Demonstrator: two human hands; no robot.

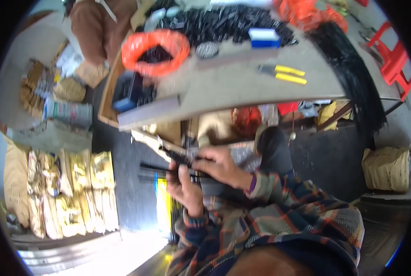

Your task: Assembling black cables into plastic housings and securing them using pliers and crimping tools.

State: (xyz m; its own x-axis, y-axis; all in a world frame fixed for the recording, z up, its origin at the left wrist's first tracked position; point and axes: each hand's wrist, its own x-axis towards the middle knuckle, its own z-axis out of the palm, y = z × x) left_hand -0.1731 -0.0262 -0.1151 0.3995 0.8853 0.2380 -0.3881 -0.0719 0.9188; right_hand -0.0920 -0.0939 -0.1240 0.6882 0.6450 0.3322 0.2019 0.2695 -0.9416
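Observation:
Just in front of the table's near edge, my two hands come together on some thin black strips (175,156), blurred by motion. My left hand (187,191) is closed on them with the thumb on top; their ends stick out to the left. From the right, my right hand (221,166) presses its bent fingers on the same strips. What the strips are exactly cannot be made out. Above them, a long flat grey bar (150,112) lies along the front left of the table (214,85).
Pliers with yellow handles (290,74) lie on the table. Behind stand a blue-and-white box (264,37), a heap of small black pieces (214,22) and a rolled-open orange bag (132,53). Long black strands (352,69) hang over the right edge. Wrapped packs (72,193) lie at left.

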